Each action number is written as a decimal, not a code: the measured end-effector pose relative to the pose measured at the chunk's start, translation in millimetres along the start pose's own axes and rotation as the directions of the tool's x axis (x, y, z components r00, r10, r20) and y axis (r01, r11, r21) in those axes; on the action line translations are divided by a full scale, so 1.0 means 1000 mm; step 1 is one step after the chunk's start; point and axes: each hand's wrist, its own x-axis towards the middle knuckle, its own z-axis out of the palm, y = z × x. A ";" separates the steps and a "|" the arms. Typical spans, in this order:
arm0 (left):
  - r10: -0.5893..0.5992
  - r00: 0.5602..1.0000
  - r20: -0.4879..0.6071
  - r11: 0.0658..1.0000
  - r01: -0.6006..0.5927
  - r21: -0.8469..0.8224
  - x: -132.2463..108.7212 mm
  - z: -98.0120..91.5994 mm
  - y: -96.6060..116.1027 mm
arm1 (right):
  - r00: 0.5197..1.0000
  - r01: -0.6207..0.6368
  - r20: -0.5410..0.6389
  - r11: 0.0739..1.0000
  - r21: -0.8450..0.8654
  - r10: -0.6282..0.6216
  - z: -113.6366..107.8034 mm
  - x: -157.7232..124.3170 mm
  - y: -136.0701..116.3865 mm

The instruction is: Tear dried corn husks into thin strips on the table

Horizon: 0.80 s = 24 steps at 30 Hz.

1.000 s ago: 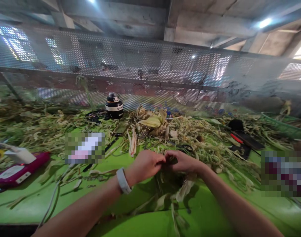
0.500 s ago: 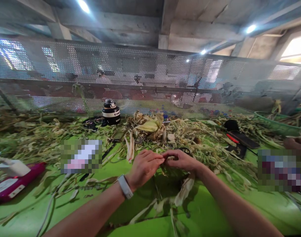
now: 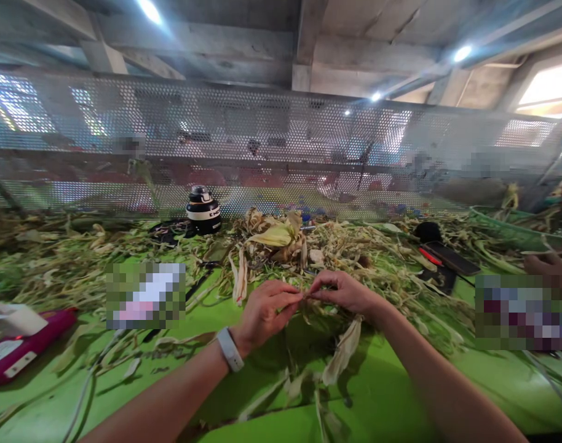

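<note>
My left hand (image 3: 269,309), with a pale band on its wrist, reaches to the middle, its thumb and fingers pinched together. Fingertip to fingertip with it, my right hand (image 3: 343,291) also pinches. Between the tips is a small bit of plant, too small to make out. A pale dried leaf (image 3: 343,352) hangs or lies just below my right hand. Behind the hands is a heap of dried stalks and leaves (image 3: 368,249), with a larger yellowish leaf (image 3: 274,235) on top.
A black and white bottle (image 3: 203,212) stands behind, before a perforated metal screen (image 3: 262,135). At left are a magenta power strip (image 3: 45,338) and a blurred-out item. Black phone (image 3: 456,258), green basket (image 3: 497,224) and another person's hand (image 3: 551,271) are at right.
My fingertips have drawn into tighter pinches; the right thumb and fingers have closed together. The whole view has shifted slightly.
</note>
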 end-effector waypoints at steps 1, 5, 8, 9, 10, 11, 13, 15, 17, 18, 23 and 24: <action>-0.028 1.000 -0.013 0.998 0.027 -0.062 0.000 0.001 -0.001 | 1.000 -0.017 0.006 1.000 -0.003 0.017 -0.003 -0.001 0.002; -0.047 0.999 0.013 0.972 0.049 -0.229 0.001 0.001 0.001 | 0.994 -0.103 -0.023 0.994 -0.038 0.102 -0.019 -0.003 0.012; -0.041 0.996 0.086 0.948 0.066 -0.313 0.003 -0.001 0.008 | 0.981 -0.170 -0.091 0.985 0.017 0.171 -0.024 -0.003 0.017; -0.065 0.992 0.112 0.929 0.102 -0.356 0.003 -0.001 0.011 | 0.974 -0.191 -0.106 0.979 0.077 0.198 -0.024 -0.003 0.018; -0.106 0.984 0.143 0.900 0.156 -0.406 0.004 -0.001 0.014 | 0.967 -0.210 -0.109 0.964 0.161 0.229 -0.021 -0.003 0.018; -0.158 0.971 0.182 0.858 0.226 -0.462 0.004 -0.001 0.017 | 0.961 -0.228 -0.094 0.937 0.264 0.260 -0.018 -0.002 0.017; -0.276 0.924 0.265 0.736 0.381 -0.559 0.005 0.000 0.020 | 0.951 -0.259 -0.027 0.837 0.482 0.309 -0.011 -0.002 0.013; -0.385 0.868 0.314 0.600 0.494 -0.629 0.005 0.003 0.021 | 0.949 -0.268 0.049 0.714 0.647 0.311 -0.003 -0.003 0.010; -0.478 0.821 0.312 0.472 0.540 -0.697 0.005 0.005 0.020 | 0.958 -0.250 0.099 0.617 0.746 0.268 0.004 -0.003 0.007; -0.515 0.798 0.314 0.408 0.550 -0.729 0.006 0.006 0.019 | 0.963 -0.238 0.115 0.573 0.784 0.242 0.007 -0.003 0.007; -0.573 0.708 0.412 0.145 0.582 -0.800 0.007 0.006 0.019 | 0.969 -0.222 0.159 0.385 0.896 0.189 0.023 0.000 0.006; -0.581 0.700 0.415 0.121 0.578 -0.807 0.008 0.006 0.019 | 0.968 -0.232 0.174 0.382 0.894 0.181 0.025 0.000 0.005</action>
